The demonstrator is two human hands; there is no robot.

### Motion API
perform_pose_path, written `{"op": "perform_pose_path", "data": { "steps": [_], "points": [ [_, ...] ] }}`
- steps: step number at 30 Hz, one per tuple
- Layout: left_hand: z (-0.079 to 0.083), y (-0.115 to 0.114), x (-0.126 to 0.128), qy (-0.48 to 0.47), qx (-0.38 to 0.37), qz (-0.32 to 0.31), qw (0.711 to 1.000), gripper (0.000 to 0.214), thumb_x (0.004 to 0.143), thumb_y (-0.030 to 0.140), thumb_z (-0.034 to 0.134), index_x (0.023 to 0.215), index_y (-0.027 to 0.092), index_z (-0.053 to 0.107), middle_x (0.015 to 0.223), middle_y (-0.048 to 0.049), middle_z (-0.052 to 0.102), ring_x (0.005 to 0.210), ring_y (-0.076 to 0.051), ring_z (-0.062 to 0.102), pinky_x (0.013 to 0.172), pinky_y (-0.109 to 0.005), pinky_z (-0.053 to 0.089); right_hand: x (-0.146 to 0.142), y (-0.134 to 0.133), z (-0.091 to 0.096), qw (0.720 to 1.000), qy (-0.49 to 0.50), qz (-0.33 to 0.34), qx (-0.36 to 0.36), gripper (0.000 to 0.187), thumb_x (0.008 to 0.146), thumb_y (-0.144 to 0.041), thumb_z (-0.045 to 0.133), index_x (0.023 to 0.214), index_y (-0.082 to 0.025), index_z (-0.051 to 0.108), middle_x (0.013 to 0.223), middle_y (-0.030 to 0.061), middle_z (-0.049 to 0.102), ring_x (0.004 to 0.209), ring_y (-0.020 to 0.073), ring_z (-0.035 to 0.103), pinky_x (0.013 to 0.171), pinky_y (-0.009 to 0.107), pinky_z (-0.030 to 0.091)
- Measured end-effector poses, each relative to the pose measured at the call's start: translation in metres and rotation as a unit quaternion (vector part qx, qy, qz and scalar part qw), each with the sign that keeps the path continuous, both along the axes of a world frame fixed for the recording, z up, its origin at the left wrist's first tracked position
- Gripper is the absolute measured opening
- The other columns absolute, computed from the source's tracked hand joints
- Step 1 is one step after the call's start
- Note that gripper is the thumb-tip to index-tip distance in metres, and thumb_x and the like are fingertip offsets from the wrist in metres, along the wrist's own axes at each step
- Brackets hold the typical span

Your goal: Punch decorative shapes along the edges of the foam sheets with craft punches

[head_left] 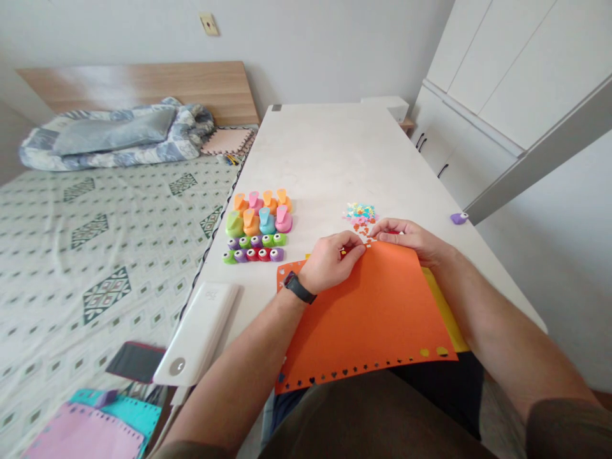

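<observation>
A sheet of orange paper [363, 312] lies over the near end of the table, with small punched shapes along its near edge and left corner. At its far edge my left hand [335, 258] is closed, thumb and forefinger pinching the paper. Just right of it, my right hand [406, 239] bends over the same edge, thumb and fingers closed on it. A bit of red shows under the right hand, too hidden to name. Beyond the fingertips lies a pile of paper cutouts [361, 211] in blue, yellow, pink and orange. Yellow paper [442, 306] shows beneath the orange sheet.
Large craft punches [258, 220] and small craft punches [253, 255] stand in rows on the left. A purple punch [459, 218] sits at the right edge. A white power bank [201, 331] with a cable, a phone [136, 361] and pink paper [86, 430] lie at lower left.
</observation>
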State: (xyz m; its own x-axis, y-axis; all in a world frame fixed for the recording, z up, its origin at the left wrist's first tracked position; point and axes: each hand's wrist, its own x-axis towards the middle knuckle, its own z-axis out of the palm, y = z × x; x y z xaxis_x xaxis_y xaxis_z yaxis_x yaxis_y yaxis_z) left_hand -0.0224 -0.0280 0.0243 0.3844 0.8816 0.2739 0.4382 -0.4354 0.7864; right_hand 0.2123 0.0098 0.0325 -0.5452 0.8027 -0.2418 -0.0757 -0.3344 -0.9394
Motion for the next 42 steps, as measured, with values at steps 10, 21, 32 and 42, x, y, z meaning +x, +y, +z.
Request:
{"op": "perform_pose_path", "data": {
  "steps": [10, 21, 32, 42],
  "points": [
    [0.002, 0.000, 0.000, -0.018, -0.015, 0.000, 1.000, 0.020, 0.097, 0.033, 0.055, 0.094, 0.018, 0.067, 0.084, -0.0010, 0.070, 0.074, -0.013, 0.062, 0.069, -0.025, 0.047, -0.008, -0.002, -0.010, 1.000, 0.002, -0.001, -0.015, 0.025, 0.075, -0.028, 0.083, 0.098, -0.022, 0.076, 0.087, 0.0025, 0.074, 0.070, 0.0146, 0.067, 0.065, 0.027, 0.053],
    [0.002, -0.001, 0.000, -0.017, -0.013, 0.002, 1.000, 0.019, 0.097, 0.032, 0.055, 0.093, 0.018, 0.066, 0.083, -0.0007, 0.069, 0.073, -0.012, 0.060, 0.069, -0.025, 0.047, -0.011, -0.006, -0.003, 1.000, -0.009, 0.010, -0.019, 0.021, 0.073, -0.026, 0.082, 0.092, -0.019, 0.075, 0.087, 0.0037, 0.075, 0.070, 0.0149, 0.066, 0.064, 0.027, 0.051],
    [0.002, -0.002, 0.001, -0.021, -0.017, 0.009, 1.000, 0.018, 0.096, 0.033, 0.057, 0.096, 0.018, 0.067, 0.089, -0.0023, 0.072, 0.078, -0.013, 0.064, 0.072, -0.026, 0.050, -0.011, -0.007, -0.007, 0.999, -0.020, 0.018, 0.026, 0.022, 0.077, -0.028, 0.080, 0.096, -0.020, 0.073, 0.090, 0.0025, 0.072, 0.074, 0.0142, 0.064, 0.066, 0.026, 0.050],
    [0.005, -0.002, 0.002, -0.007, -0.003, 0.003, 1.000, 0.019, 0.096, 0.031, 0.055, 0.093, 0.017, 0.066, 0.085, -0.0021, 0.071, 0.076, -0.013, 0.063, 0.072, -0.025, 0.048, -0.013, -0.008, -0.011, 0.998, -0.041, 0.027, 0.034, 0.028, 0.075, -0.029, 0.084, 0.098, -0.021, 0.070, 0.091, 0.0011, 0.071, 0.077, 0.0155, 0.064, 0.069, 0.028, 0.050]
  ]
}}
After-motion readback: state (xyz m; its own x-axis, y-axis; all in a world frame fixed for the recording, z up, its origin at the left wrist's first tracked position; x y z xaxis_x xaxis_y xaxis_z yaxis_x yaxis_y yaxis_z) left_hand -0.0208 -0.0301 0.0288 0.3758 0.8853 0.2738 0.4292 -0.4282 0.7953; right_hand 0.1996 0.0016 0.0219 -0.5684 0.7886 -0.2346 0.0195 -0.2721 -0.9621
